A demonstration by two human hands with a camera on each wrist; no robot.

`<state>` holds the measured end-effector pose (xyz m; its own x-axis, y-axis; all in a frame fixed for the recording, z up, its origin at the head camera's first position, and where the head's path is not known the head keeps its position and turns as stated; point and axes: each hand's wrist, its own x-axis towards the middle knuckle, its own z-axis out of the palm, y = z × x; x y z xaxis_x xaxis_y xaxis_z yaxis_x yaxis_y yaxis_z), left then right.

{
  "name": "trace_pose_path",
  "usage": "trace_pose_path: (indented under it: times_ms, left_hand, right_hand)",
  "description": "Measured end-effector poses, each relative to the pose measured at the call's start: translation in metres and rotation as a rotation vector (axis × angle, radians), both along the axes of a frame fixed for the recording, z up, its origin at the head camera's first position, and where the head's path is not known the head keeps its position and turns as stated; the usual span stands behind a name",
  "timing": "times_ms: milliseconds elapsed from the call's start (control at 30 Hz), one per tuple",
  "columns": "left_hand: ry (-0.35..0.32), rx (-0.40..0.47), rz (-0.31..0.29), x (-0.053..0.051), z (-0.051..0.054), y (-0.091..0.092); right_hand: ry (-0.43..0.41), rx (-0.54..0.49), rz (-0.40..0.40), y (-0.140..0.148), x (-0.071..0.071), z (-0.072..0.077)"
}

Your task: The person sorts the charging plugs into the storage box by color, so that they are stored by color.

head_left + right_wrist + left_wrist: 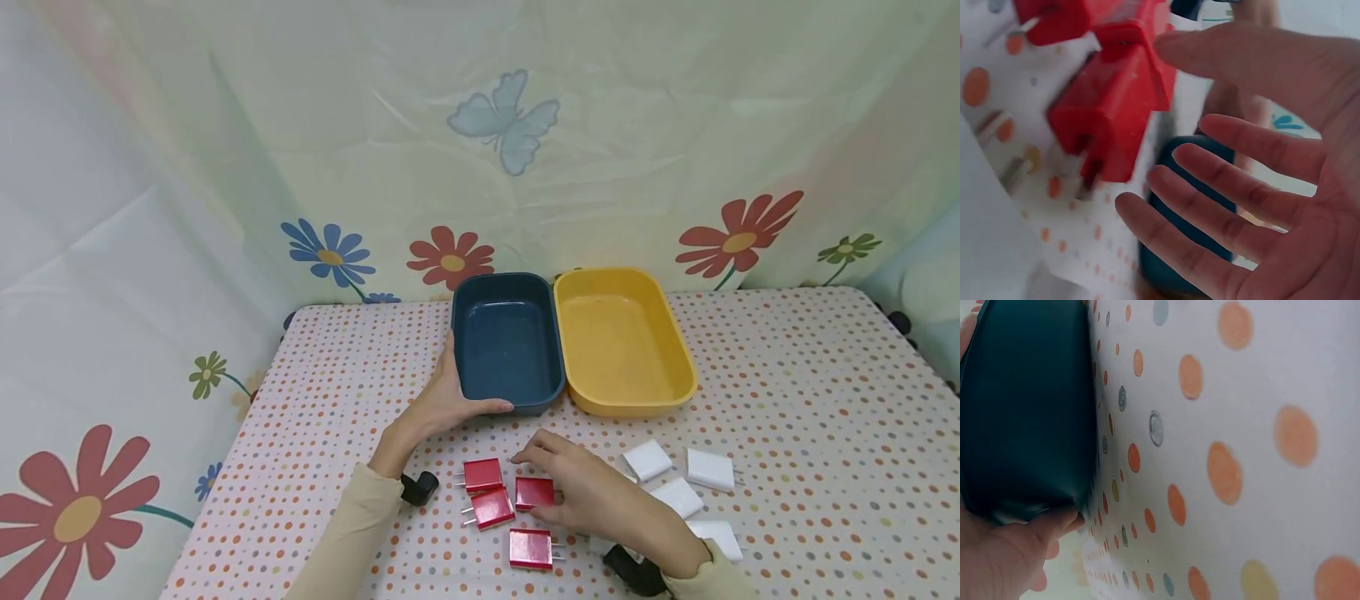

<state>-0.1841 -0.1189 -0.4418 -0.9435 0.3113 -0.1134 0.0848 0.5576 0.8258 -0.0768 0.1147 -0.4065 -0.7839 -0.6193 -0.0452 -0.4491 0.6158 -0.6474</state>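
Note:
My left hand (442, 400) holds the near left corner of a dark blue bin (506, 333), its thumb along the front wall and its fingers at the left side. In the left wrist view the thumb lies against the blue bin's wall (1029, 419). My right hand (592, 492) hovers with fingers spread over a red plug charger (534, 493). The right wrist view shows the thumb beside red chargers (1110, 106), with nothing clasped in the palm. Several red chargers with metal prongs, such as one red charger (531, 550), lie in a loose group.
A yellow bin (630, 408) stands right beside the blue one. Several white plug chargers (711, 469) lie to the right of my right hand, some partly hidden by it. A dotted cloth (817, 400) covers the table, and a flowered curtain (600, 183) hangs behind.

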Motion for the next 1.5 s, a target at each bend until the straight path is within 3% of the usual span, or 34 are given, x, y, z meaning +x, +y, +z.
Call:
trace_pose_path:
  times_ms: [167, 433, 567, 700, 1233, 1500]
  left_hand:
    - [0.009, 0.0, 0.0, 0.0, 0.001, 0.0]
    - [-0.002, 0.013, -0.008, 0.001, 0.001, 0.0]
    - [-0.008, 0.016, -0.011, 0.001, 0.0, 0.001]
    - [-0.01, 0.02, -0.012, 0.0, -0.001, 0.001]
    - [-0.026, -0.024, -0.007, -0.001, -0.001, -0.001]
    - [-0.036, -0.045, 0.01, 0.0, 0.0, 0.0]
  right_hand:
    - [-0.063, 0.045, -0.019, -0.006, 0.0, -0.009]
    - [-0.003, 0.099, -0.015, -0.012, 0.002, -0.012]
    - [-0.02, 0.107, -0.018, -0.014, 0.0, -0.013]
    - [-0.057, 0.101, -0.038, -0.015, -0.001, -0.015]
    - [-0.063, 0.043, -0.056, -0.014, -0.003, -0.02]
    - [-0.102, 0.008, -0.049, -0.007, -0.006, -0.008]
